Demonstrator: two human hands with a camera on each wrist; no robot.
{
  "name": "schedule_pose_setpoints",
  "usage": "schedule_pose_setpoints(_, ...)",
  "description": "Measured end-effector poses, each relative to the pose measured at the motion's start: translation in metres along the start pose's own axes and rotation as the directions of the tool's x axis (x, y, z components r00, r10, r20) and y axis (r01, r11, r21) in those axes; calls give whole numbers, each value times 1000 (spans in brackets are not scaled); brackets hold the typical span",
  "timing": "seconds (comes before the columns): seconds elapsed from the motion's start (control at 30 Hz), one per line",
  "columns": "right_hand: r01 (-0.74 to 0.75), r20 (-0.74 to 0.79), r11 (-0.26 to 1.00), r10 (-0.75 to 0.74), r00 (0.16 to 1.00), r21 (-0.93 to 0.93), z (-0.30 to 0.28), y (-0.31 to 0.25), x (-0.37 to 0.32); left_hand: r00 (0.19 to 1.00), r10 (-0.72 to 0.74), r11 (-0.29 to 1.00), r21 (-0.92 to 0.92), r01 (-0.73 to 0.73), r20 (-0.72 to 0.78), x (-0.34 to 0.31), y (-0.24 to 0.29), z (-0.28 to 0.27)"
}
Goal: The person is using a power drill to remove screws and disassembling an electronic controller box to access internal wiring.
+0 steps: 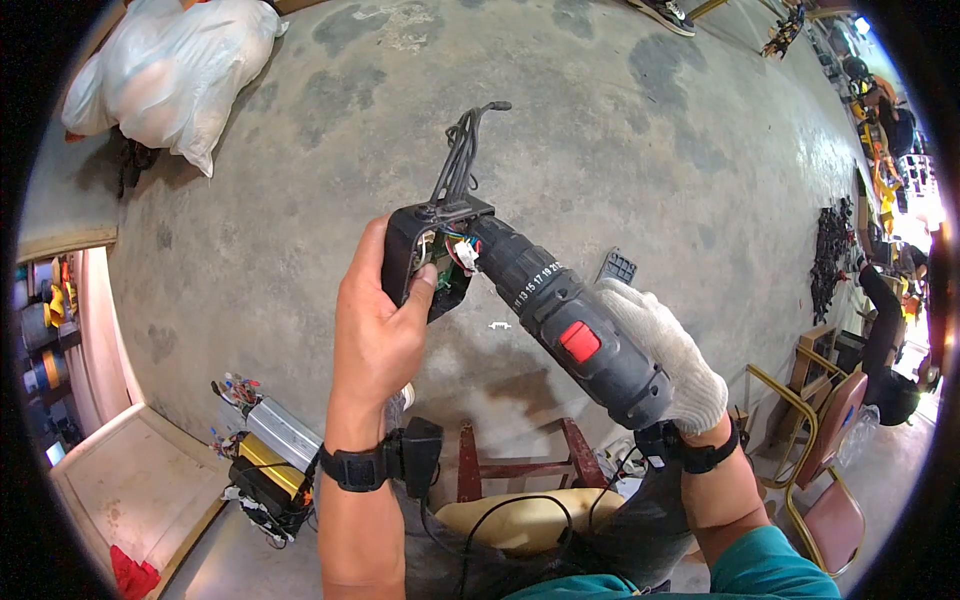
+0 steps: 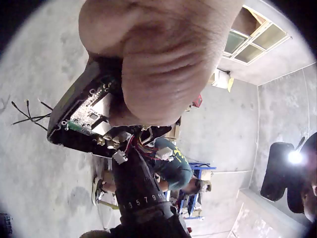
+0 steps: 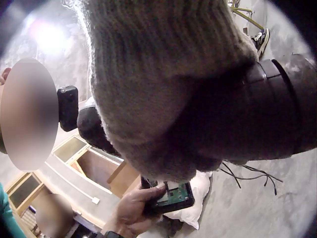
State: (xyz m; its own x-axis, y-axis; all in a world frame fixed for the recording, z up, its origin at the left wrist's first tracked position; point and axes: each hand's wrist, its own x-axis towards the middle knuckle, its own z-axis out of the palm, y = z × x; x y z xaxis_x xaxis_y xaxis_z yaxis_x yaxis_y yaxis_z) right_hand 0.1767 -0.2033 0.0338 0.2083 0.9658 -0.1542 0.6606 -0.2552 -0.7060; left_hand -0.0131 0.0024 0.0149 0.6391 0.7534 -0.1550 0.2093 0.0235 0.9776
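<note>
Drill (image 1: 562, 318) at black housing (image 1: 402, 248)

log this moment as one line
left hand: grips housing | right hand: gloved, grips drill | chuck: near housing's open side | cables: extend from housing

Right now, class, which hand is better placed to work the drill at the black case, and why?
Probably the right: the gloved right hand grips the drill, whose front end is angled towards the black case. The left hand holds that case, so it seems better suited to steadying.
</note>
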Motion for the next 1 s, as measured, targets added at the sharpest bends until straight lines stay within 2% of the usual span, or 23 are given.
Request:
schedule_pose_setpoints(0.1, -26, 27, 999, 26, 999, 23, 2, 6, 3, 1000, -16, 1000, -24, 15, -16, 0, -1, 1)
schedule_pose_setpoints(0.17, -68, 44, 978, 60, 997, 196, 7, 13, 3, 999, -26, 999, -45, 25, -27, 0, -3, 1)
schedule_pose_setpoints(0.2, -67, 41, 978, 60, 997, 197, 5, 10, 2, 996, -69, 989, -138, 61, -53, 1, -3, 1)
schedule_pose_setpoints(0.27, -149, 35, 874, 150, 988, 462, 1, 3, 0, 987, -138, 952, -287, 109, -80, 0, -3, -1)
schedule_pose_setpoints(0.3, -146, 34, 874, 147, 988, 463, 0, 5, -1, 987, -136, 952, -285, 107, -82, 0, -2, -3)
schedule_pose_setpoints(0.37, -36, 0, 922, 39, 999, 385, -2, 12, -5, 973, -219, 888, -428, 170, -68, 0, 1, -5)
schedule_pose_setpoints(0.4, -134, 44, 774, 136, 990, 619, 0, 11, -9, 968, -244, 863, -468, 191, -54, 0, -1, -6)
schedule_pose_setpoints(0.43, -135, 45, 773, 137, 990, 620, 0, 6, -8, 968, -245, 863, -468, 193, -53, -1, -1, -6)
schedule_pose_setpoints(0.5, -199, 46, 577, 268, 962, 792, -4, -12, -3, 968, -247, 838, -514, 186, -53, 0, -2, -6)
schedule_pose_setpoints(0.53, -192, 45, 532, 276, 960, 825, -7, -18, -1, 968, -247, 838, -514, 185, -54, 0, -3, -5)
schedule_pose_setpoints(0.63, -139, 24, 571, 204, 979, 809, -2, -8, -11, 966, -250, 830, -528, 181, -62, 1, -8, -4)
schedule_pose_setpoints(0.67, -102, 10, 682, 137, 990, 724, -4, -4, -14, 966, -248, 854, -487, 182, -75, 2, -8, -2)
schedule_pose_setpoints(0.7, -103, 14, 679, 135, 991, 727, -4, 0, -16, 965, -247, 877, -444, 184, -88, 2, -9, -1)
schedule_pose_setpoints(0.77, 28, 77, 894, -69, 995, 448, -2, 6, -20, 966, -244, 881, -436, 184, -84, 3, -11, 2)
schedule_pose_setpoints(0.8, -278, 221, 684, 172, 960, 675, -9, -12, -14, 968, -241, 904, -378, 197, -71, 3, -13, 3)
schedule_pose_setpoints(0.83, -279, 221, 683, 174, 960, 675, -7, -12, -11, 970, -238, 924, -320, 208, -58, 2, -13, 4)
schedule_pose_setpoints(0.87, -87, 111, 836, 31, 993, 541, -3, -9, -7, 970, -237, 930, -300, 213, -45, 1, -12, 5)
schedule_pose_setpoints(0.9, 114, 31, 924, -135, 990, 366, 0, -5, -6, 970, -238, 929, -301, 214, -44, 0, -12, 7)
schedule_pose_setpoints(0.97, 130, -20, 932, -131, 991, 338, 8, -2, -7, 980, -197, 937, -299, 180, -29, -1, -13, 10)
schedule_pose_setpoints(1.0, 1, 33, 822, -25, 999, 570, 10, -5, -6, 979, -203, 938, -293, 187, -23, -1, -15, 11)
